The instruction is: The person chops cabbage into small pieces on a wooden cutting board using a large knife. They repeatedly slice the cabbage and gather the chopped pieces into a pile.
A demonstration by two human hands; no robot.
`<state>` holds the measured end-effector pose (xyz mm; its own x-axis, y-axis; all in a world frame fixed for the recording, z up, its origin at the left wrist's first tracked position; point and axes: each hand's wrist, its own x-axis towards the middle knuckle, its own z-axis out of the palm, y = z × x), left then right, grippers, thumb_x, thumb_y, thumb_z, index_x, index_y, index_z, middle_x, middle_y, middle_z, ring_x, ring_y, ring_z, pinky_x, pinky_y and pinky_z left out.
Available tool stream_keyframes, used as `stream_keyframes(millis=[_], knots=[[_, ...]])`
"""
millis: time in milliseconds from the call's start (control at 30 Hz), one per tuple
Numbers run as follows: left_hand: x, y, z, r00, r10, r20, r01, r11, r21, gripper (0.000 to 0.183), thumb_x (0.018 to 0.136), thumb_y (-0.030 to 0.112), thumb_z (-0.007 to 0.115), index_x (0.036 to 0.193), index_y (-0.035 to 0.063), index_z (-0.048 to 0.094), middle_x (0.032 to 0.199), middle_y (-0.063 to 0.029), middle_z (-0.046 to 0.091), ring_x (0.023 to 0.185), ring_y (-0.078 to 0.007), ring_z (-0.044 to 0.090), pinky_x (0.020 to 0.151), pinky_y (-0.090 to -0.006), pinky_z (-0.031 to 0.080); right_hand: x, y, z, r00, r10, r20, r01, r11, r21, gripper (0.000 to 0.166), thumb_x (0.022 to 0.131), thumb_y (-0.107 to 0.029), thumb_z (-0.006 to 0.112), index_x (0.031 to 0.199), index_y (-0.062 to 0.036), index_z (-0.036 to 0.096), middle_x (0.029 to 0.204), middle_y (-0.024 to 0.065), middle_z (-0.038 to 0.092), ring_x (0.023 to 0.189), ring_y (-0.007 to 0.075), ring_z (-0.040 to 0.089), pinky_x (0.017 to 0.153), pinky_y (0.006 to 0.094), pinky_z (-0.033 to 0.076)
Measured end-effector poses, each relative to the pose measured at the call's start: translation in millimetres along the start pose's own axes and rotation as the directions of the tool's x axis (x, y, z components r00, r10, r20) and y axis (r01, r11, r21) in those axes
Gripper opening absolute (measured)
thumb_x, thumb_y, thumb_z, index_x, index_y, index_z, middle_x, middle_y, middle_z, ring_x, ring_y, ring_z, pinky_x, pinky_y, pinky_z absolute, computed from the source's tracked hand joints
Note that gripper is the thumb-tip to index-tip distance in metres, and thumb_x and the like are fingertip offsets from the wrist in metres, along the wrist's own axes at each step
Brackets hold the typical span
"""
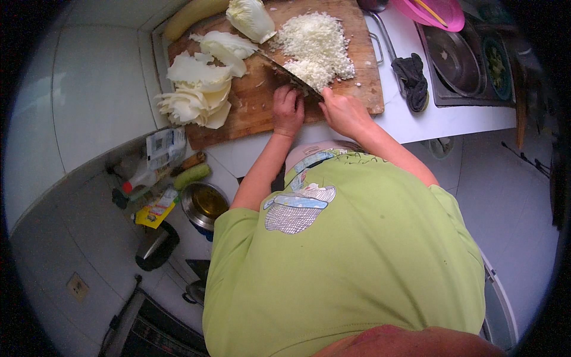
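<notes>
My right hand (342, 110) is closed around the handle end of a kitchen knife (290, 76), whose dark blade slants up and left over a wooden cutting board (250, 100). Just left of the handle, my left hand (287, 110) rests at the board's near edge with its fingers bent beside the blade; whether it holds anything is hidden. Finely chopped white cabbage (316, 47) is heaped beyond the knife on the right. Loose napa cabbage leaves (200, 91) lie piled on the board's left side, and a cabbage heart (251, 20) lies at the far edge.
Right of the board, a dark cloth (410, 80) lies on the white counter (450, 122), near a sink (473, 100) holding a pan (453, 58). A pink plastic basin (450, 15) stands at the far right. To the left are a steel bowl of oil (204, 203), bottles and a yellow packet (154, 216).
</notes>
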<state>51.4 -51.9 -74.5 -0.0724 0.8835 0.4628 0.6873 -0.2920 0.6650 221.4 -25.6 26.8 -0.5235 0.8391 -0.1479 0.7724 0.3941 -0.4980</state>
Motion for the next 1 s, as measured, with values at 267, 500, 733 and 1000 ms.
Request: stream_keyframes(millis=[267, 500, 733, 1000], knots=[[-1.5, -0.4, 3.6, 1.000, 0.002, 0.016, -0.004, 0.996, 0.092, 0.018, 0.076, 0.004, 0.063, 0.093, 0.0017, 0.059, 0.104, -0.0186, 0.058, 0.098, -0.0385, 0.054, 0.087, -0.0455, 0.046, -19.8, -6.3, -11.9, 1.000, -0.005, -0.013, 0.005, 0.999, -0.051, 0.019, 0.089, -0.017, 0.055, 0.090, -0.0020, 0.044, 0.067, 0.0207, 0.062, 0.064, 0.0405, 0.063, 0.055, 0.0498, 0.049], [-2.3, -6.0, 7.8, 0.997, 0.069, 0.036, -0.073, 0.986, 0.152, 0.017, 0.077, 0.005, 0.062, 0.093, 0.0010, 0.060, 0.104, -0.0189, 0.058, 0.097, -0.0399, 0.054, 0.090, -0.0472, 0.045, -21.7, -8.5, -16.1, 0.998, 0.030, 0.060, -0.027, 0.998, -0.053, 0.018, 0.088, -0.016, 0.055, 0.090, -0.0015, 0.044, 0.065, 0.0215, 0.062, 0.063, 0.0410, 0.063, 0.055, 0.0509, 0.049], [-2.7, -2.3, 5.5, 0.994, 0.108, 0.032, -0.111, 0.982, 0.155, 0.018, 0.074, 0.004, 0.062, 0.092, 0.0012, 0.060, 0.103, -0.0177, 0.058, 0.095, -0.0397, 0.053, 0.087, -0.0463, 0.045, -10.0, -12.7, -18.8, 0.990, 0.029, 0.139, -0.026, 0.999, -0.027, 0.013, 0.084, -0.007, 0.047, 0.093, 0.0015, 0.046, 0.069, 0.0244, 0.063, 0.067, 0.0418, 0.065, 0.058, 0.0518, 0.051], [-1.7, 0.7, 1.5, 0.998, 0.016, 0.058, -0.024, 0.991, 0.134, 0.020, 0.076, 0.003, 0.062, 0.096, 0.0026, 0.057, 0.102, -0.0189, 0.056, 0.096, -0.0389, 0.052, 0.085, -0.0461, 0.045, -3.9, -1.4, 12.1, 0.997, 0.057, 0.048, -0.055, 0.998, -0.042, 0.017, 0.085, -0.009, 0.049, 0.097, 0.0012, 0.045, 0.069, 0.0232, 0.064, 0.066, 0.0415, 0.065, 0.058, 0.0514, 0.051]])
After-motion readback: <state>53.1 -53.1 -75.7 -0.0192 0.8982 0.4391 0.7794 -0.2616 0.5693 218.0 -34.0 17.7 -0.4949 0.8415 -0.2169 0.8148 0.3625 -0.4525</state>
